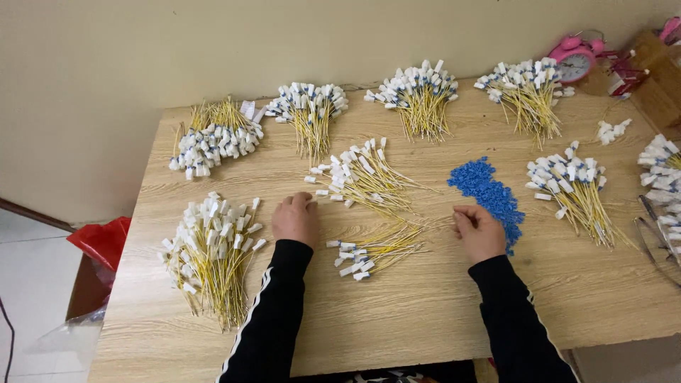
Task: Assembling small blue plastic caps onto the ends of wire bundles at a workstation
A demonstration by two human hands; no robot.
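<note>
My left hand (296, 220) rests curled on the wooden table (425, 312), fingers closed, beside a fanned bundle of yellow wires with white tags (362, 177). A small loose bunch of the same wires (372, 252) lies between my hands. My right hand (479, 230) sits at the edge of a pile of small blue plastic pieces (489, 191), its fingertips pinched together near the thin wire ends; what it pinches is too small to tell.
Several more wire bundles ring the table: (213, 255) front left, (213, 138) back left, (308, 106), (418, 92), (528, 89) along the back, (574, 184) right. A pink alarm clock (574, 60), metal pliers (656, 230) and a red bag (103, 237) sit at the edges.
</note>
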